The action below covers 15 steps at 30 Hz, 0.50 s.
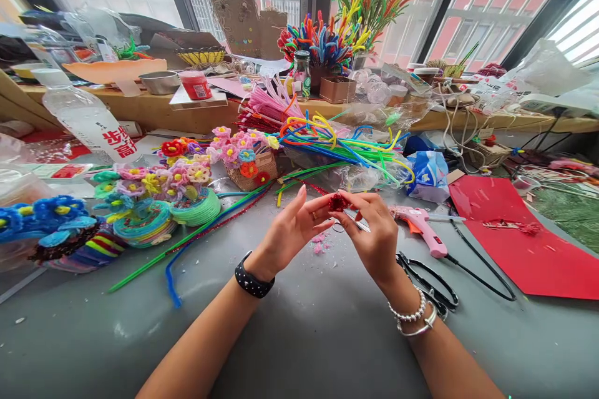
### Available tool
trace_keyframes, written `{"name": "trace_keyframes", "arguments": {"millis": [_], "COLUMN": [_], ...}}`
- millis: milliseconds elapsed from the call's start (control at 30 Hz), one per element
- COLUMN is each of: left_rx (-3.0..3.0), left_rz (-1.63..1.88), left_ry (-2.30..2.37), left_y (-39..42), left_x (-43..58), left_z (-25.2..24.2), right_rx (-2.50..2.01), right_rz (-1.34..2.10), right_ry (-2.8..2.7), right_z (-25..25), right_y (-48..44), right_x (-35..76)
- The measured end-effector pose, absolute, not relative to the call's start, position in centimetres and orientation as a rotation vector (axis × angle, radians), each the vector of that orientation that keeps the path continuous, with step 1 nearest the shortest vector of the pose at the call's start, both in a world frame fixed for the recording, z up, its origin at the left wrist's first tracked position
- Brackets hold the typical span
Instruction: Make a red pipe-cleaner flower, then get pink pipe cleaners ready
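The red piece [337, 201] sits at the fingertips, raised above the table [290, 336]. The right hand [374, 227] pinches it between thumb and forefinger; the left hand [292, 227] is spread, its thumb lifted clear and its longer fingers reaching to the piece from the other side, apparently to steady it. Holding something so small by the tips likely keeps most of it in sight.

Under the grip lie pink scraps [319, 244]. Just right of it rests the glue gun [423, 227], probably left there for easy reach, with a black-handled tool [428, 280] nearer the right wrist and a red sheet [528, 236] farther out. Beyond the grip, loose stems [346, 143] are heaped, seemingly so that colours can be picked out. To its left stand pots of fuzzy flowers [154, 183], perhaps set aside to free the space in front.

The fingers cover part of the red piece, so its exact shape is hard to tell. The right hand hides some of the gun's front end, and the right forearm hides part of the tool, whose kind I cannot confirm. Both forearms are cut off below.
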<state>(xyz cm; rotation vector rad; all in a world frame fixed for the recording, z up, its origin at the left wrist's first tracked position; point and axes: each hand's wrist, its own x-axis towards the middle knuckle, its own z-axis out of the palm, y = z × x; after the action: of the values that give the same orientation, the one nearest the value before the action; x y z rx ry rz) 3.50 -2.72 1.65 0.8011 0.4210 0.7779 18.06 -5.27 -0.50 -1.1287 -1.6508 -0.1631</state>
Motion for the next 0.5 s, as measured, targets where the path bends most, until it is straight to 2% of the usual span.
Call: {"name": "trace_keyframes", "arguments": {"millis": [200,500], "left_rx": [0.793,0.62], "left_rz": [0.899,0.912], "left_ry": [0.613,0.568], "left_y": [-2.5,-2.0], "left_x": [3.7,3.3], "left_z": [0.8,0.3], "right_rx": [-1.015,-1.104], "right_rz": [-0.127,-0.009], "right_ry": [-1.81,-1.702], "right_z": [-0.5,-0.1], "right_y": [-5.5,-5.7], "right_x": [17.7,17.5]}}
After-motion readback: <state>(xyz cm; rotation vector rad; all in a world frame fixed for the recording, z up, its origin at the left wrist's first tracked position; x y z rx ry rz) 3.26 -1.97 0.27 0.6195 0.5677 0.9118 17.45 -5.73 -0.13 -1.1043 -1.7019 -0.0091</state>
